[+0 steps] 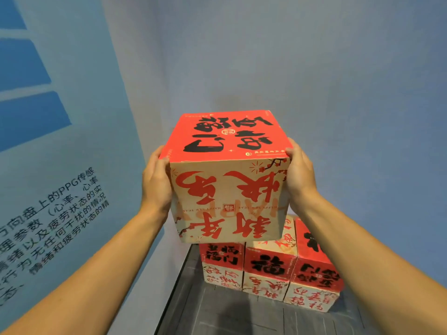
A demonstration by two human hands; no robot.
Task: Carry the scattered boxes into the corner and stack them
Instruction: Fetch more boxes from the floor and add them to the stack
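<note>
I hold a cube-shaped cardboard box (227, 175) in the air, red on top with black calligraphy, cream on the side with red characters. My left hand (156, 182) presses flat against its left face and my right hand (298, 175) against its right face. Below and behind it, a stack of matching boxes (268, 269) stands on the dark floor in the corner: three along the front, with at least one more box (312, 240) on a higher level, partly hidden by the held box.
A blue wall panel with printed text (55, 209) runs close along the left. A plain grey-blue wall (338, 93) closes the corner behind and to the right. Dark grey floor (217, 310) lies in front of the stack.
</note>
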